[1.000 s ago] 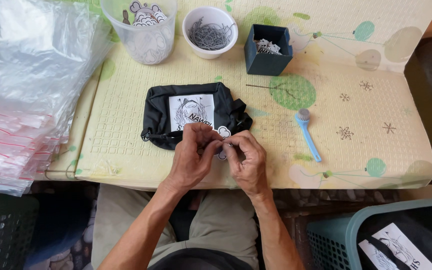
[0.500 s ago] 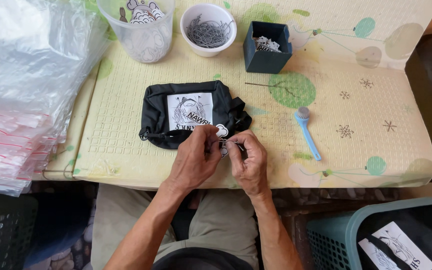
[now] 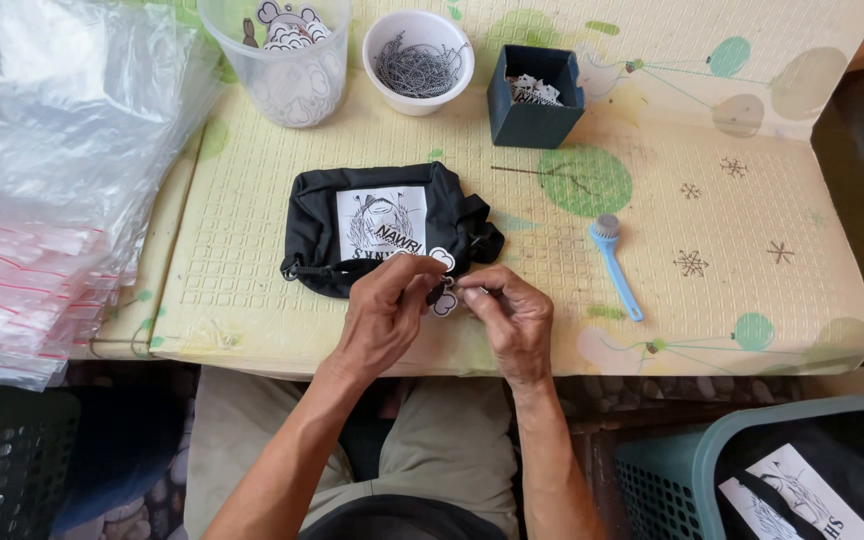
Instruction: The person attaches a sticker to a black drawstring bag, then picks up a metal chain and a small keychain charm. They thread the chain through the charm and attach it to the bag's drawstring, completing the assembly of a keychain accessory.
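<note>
1. Head view, hands: The left hand (image 3: 384, 312) and the right hand (image 3: 512, 322) meet at the near edge of the pouch (image 3: 382, 228). Both pinch a small white tag (image 3: 443, 304) between fingertips. A thin metal piece appears to sit between them; it is too small to identify.
2. Head view, pouch: The black pouch lies flat on the table (image 3: 752, 230), near its middle, just beyond the hands. A white printed panel faces up. A second white tag (image 3: 441, 259) rests on its near right corner.
3. Handling: The pouch looks soft, light and limp; it is likely to fold if lifted by one corner. A grip on the seam or the strap end at the right side seems the firmest. The tag appears thin, light and easily bent, so an edge pinch suits it.
4. Supplies: A clear tub (image 3: 287, 60), a white bowl (image 3: 419, 60) of metal pins and a dark box (image 3: 535, 95) stand along the far edge.
5. Edges and room: A blue brush (image 3: 616, 265) lies right of the hands, apart from them. Open table extends further right. A stack of clear bags (image 3: 42, 190) occupies the left side. The hands work over the near table edge; a teal basket (image 3: 752, 480) stands below right.
</note>
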